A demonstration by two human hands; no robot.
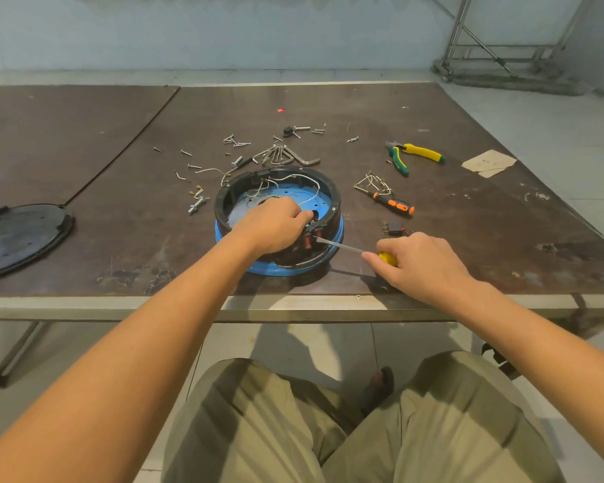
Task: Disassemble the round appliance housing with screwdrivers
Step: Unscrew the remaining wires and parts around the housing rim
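Observation:
The round housing [328, 193], a black ring on a blue base with loose white wires inside, sits near the table's front edge. My left hand [272, 226] reaches over its near rim, fingers curled round the rim by a red switch [307, 241]. My right hand [422, 263] grips a yellow-handled screwdriver [342, 246]; its metal tip touches the housing's front wall beside that switch.
A black round lid [18, 238] lies at the left. Behind the housing are loose screws [236, 142] and hex keys [286, 156]. Yellow-green pliers [412, 155], an orange-black screwdriver [394, 203], a small switch part [394, 227] and a cardboard scrap [489, 163] lie to the right.

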